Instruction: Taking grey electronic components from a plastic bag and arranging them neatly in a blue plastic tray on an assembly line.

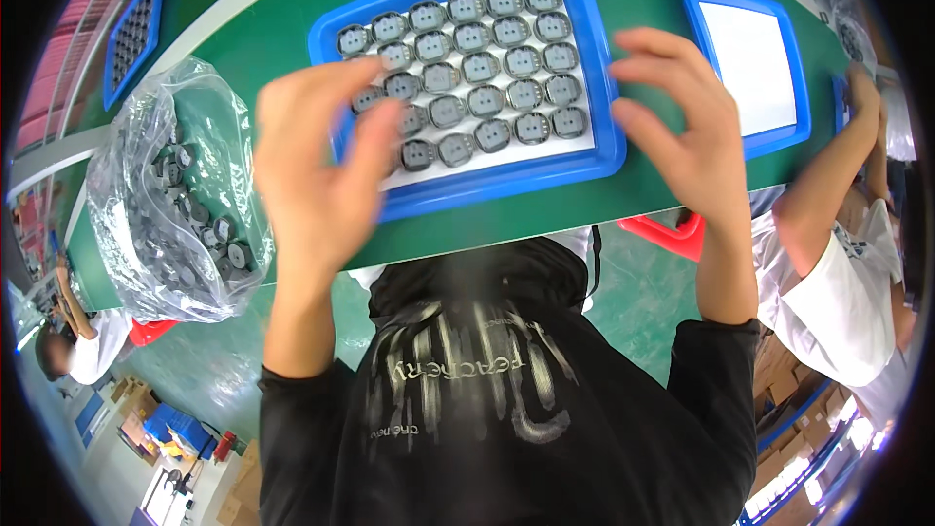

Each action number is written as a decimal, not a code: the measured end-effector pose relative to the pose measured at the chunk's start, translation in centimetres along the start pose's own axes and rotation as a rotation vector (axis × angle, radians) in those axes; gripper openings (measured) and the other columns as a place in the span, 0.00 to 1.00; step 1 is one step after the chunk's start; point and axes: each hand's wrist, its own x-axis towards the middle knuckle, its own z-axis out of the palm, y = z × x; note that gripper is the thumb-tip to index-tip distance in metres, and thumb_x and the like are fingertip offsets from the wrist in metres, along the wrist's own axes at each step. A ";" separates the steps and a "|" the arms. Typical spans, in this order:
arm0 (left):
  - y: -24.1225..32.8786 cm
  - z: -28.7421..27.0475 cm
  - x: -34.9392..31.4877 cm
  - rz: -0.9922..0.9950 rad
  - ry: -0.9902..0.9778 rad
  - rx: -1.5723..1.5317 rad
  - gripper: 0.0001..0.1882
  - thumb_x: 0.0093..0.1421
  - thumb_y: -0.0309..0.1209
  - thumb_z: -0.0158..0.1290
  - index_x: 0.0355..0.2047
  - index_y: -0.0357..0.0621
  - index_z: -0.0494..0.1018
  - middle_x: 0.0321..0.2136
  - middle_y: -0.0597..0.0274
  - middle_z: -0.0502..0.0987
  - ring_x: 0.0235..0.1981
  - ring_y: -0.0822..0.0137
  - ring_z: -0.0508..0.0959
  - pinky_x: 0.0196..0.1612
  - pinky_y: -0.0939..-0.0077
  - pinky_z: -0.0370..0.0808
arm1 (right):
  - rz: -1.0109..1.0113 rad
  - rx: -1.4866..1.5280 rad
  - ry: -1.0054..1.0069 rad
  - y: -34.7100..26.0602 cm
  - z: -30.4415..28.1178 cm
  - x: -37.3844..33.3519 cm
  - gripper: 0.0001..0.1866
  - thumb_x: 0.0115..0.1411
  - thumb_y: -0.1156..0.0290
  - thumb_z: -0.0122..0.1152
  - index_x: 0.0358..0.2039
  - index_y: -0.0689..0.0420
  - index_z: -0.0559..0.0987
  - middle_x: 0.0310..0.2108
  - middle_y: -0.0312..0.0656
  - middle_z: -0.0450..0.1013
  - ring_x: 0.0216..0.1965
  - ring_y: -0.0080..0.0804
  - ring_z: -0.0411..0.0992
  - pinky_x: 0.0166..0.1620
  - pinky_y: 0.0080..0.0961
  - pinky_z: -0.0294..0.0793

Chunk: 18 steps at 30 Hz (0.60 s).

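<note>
A blue tray lies on the green table in front of me, lined with white. Rows of small grey rounded plastic parts with dark rims sit in it. My left hand, a little blurred, is over the tray's left edge with thumb and fingers apart, hiding some parts there. No object shows between its fingers. Just beyond the right rim is my right hand, its fingers spread and nothing visible in them.
A clear plastic bag of loose grey parts lies left. Another blue tray with a white sheet is at the right. A filled blue tray sits far left. A person in white works at my right; red stools stand below.
</note>
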 end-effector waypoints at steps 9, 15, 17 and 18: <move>-2.3 -0.7 -2.5 -0.536 0.126 -0.658 0.32 0.75 0.43 0.43 0.69 0.29 0.57 0.64 0.40 0.66 0.66 0.54 0.67 0.68 0.62 0.61 | 0.506 0.402 -0.104 0.3 1.0 1.0 0.25 0.65 0.82 0.57 0.62 0.68 0.69 0.39 0.35 0.75 0.36 0.18 0.73 0.39 0.17 0.72; -2.9 0.6 2.0 -0.555 0.217 -0.990 0.34 0.76 0.46 0.40 0.69 0.27 0.55 0.67 0.39 0.62 0.67 0.54 0.66 0.69 0.63 0.60 | 0.475 0.380 -0.089 0.8 0.0 6.2 0.25 0.63 0.78 0.59 0.61 0.70 0.71 0.38 0.39 0.77 0.35 0.22 0.74 0.39 0.22 0.74; -5.4 1.0 5.2 -0.583 0.275 -0.898 0.33 0.75 0.47 0.43 0.66 0.29 0.62 0.63 0.44 0.69 0.63 0.60 0.70 0.66 0.69 0.63 | 0.430 0.418 -0.091 1.7 0.2 9.5 0.27 0.62 0.73 0.61 0.60 0.73 0.71 0.36 0.40 0.78 0.35 0.25 0.74 0.40 0.23 0.74; -5.8 1.1 7.0 -0.568 0.303 -0.905 0.33 0.75 0.47 0.43 0.66 0.29 0.62 0.63 0.44 0.69 0.63 0.60 0.70 0.66 0.69 0.63 | 0.404 0.403 -0.096 2.2 0.3 11.3 0.27 0.62 0.73 0.61 0.60 0.73 0.71 0.36 0.40 0.78 0.35 0.25 0.74 0.40 0.23 0.74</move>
